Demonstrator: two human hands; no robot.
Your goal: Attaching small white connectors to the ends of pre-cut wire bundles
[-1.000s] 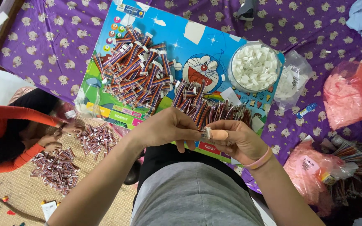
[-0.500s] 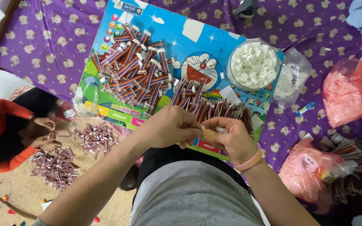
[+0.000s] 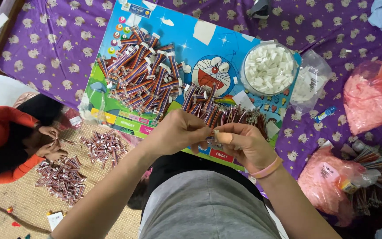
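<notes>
I see my left hand (image 3: 175, 132) and right hand (image 3: 244, 144) pinched together on one small striped cable (image 3: 209, 132), just above the near edge of the blue board (image 3: 226, 48). I judge it light, thin and floppy, so I'd grip near its stiff white end, fingertips only.

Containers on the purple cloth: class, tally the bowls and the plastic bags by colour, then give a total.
Clear bowl of white pieces: 1
Clear bag: 1
Pink bags: 2
Total: 4
</notes>
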